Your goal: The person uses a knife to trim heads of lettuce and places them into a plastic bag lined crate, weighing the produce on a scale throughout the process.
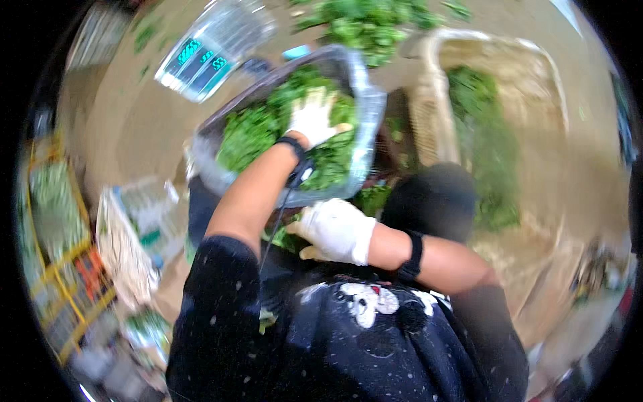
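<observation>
My left hand [315,118], in a white glove, lies spread on leafy greens [251,130] that fill a plastic-lined container. The clear liner [369,115] stands up around the greens. Close to my body, just below the liner's near edge, is my right hand [336,232], also in a white glove. Its fingers are bent beside some more leaves [286,241]; whether they grip any is unclear through the blur. Both wrists wear black bands, and a thin cord hangs from the left one.
A digital scale [201,65] with a lit display stands at upper left. Loose greens [366,25] lie on the floor ahead. To the right, a cream plastic basket [432,100] holds more greens. A white crate [125,251] and a yellow metal frame [75,296] stand at left.
</observation>
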{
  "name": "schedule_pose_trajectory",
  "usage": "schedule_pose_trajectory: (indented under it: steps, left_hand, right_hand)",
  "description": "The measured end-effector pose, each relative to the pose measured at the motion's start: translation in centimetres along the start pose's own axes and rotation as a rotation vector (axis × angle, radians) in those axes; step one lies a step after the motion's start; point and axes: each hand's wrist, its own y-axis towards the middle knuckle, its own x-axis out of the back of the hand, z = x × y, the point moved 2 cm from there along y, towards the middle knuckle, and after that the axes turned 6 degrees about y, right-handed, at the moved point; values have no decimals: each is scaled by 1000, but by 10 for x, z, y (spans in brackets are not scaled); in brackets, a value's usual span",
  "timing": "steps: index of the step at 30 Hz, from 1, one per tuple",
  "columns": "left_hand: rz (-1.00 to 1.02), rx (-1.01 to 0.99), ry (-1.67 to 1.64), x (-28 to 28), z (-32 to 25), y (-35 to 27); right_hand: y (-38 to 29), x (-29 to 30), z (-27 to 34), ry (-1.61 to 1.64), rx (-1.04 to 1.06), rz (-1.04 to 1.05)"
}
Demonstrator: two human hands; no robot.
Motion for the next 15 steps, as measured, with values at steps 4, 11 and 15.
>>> schedule_pose_trajectory:
  steps: [4, 11, 15]
  left_hand:
    - [-346, 14, 65, 0, 17, -30]
    - [-356, 57, -587, 41, 15, -129]
    - [-352, 320, -983, 38, 35, -197]
  right_hand:
    - [-12, 15, 14, 114, 171, -129]
    - [-247, 66, -52, 663, 131, -1016]
    - [-399, 15, -225, 915, -637, -1720]
